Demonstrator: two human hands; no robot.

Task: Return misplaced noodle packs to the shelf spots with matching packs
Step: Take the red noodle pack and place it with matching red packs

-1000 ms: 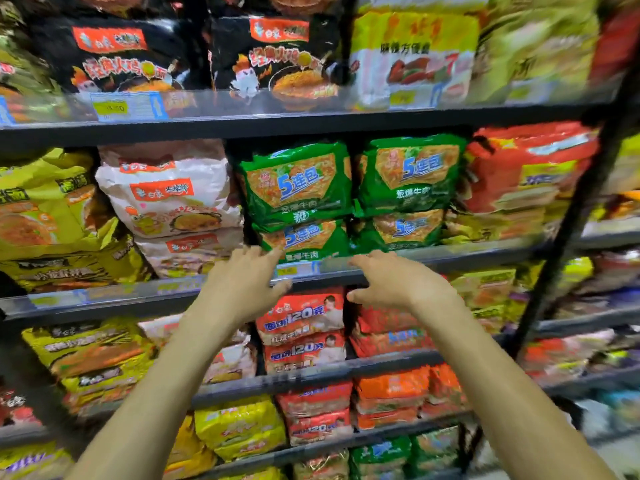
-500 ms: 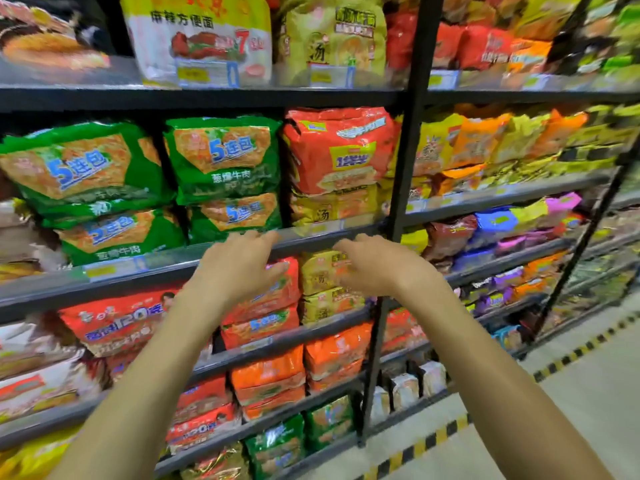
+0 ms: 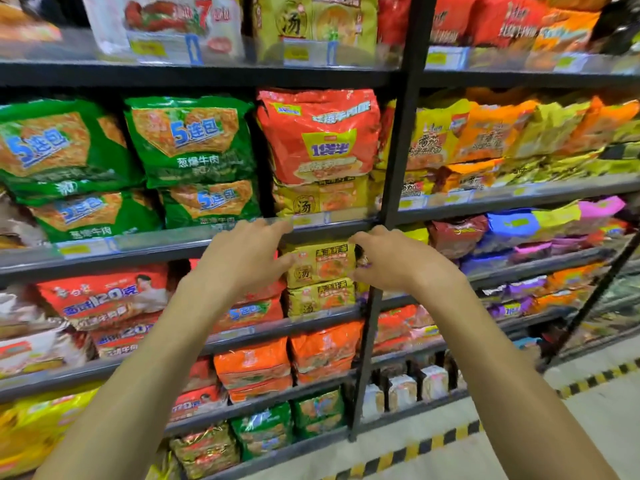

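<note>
Both my arms reach toward the shelf (image 3: pixel 145 245), and the yellow stack (image 3: pixel 319 278) of two noodle packs sits right between my grips, one tier below the shelf's front rail. My left grip (image 3: pixel 246 258) is open, fingers relaxed and pointing right. The fingertips are at the left edge of the stack's upper pack, though I cannot tell whether they touch it. My right grip (image 3: pixel 394 261) is on the stack's right side, just beside the black post (image 3: pixel 394 188). Its fingers are loosely bent toward the pack's right edge and hold nothing that I can see. Neither grip carries a pack. Straight above the stack, on the next tier up, a red pack (image 3: pixel 318 136) lies on top of a yellow pack (image 3: pixel 322 199) with the same print as the stack between my grips. Left of the red pack stand the green packs (image 3: pixel 190 143), piled two high.
</note>
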